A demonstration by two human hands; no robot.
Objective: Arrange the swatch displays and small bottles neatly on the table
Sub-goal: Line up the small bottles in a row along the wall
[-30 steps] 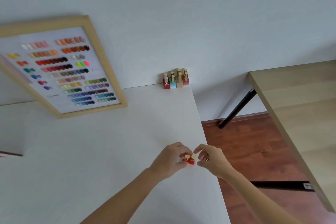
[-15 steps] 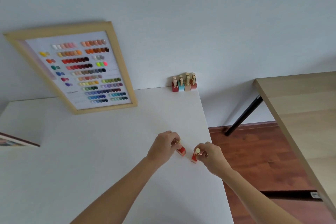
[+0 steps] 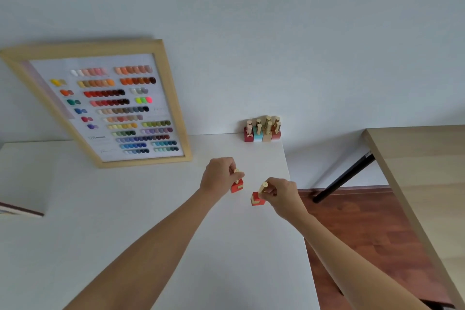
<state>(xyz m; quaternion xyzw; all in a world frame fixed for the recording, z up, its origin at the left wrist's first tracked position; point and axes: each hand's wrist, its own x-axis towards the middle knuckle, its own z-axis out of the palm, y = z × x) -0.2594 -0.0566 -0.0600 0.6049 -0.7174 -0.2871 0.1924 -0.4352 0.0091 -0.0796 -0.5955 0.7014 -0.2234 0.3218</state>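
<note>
White surface (image 3: 125, 246) against a pale wall: we hold two small red bottles near its right edge, apart from each other. Our left hand (image 3: 218, 175) has its fingers pinched on the gold cap of one red bottle (image 3: 237, 187); our right hand (image 3: 281, 192) grips the cap of the other (image 3: 257, 199). A framed swatch display (image 3: 108, 106) leans at the wall, a bottle cluster (image 3: 262, 129) standing in the far corner.

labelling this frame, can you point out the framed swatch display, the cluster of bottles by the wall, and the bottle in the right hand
framed swatch display (image 3: 173, 113), head view, on its right wooden frame edge
cluster of bottles (image 3: 261, 134), head view, on the coloured bases
bottle in the right hand (image 3: 256, 199), head view, on its red base
</note>
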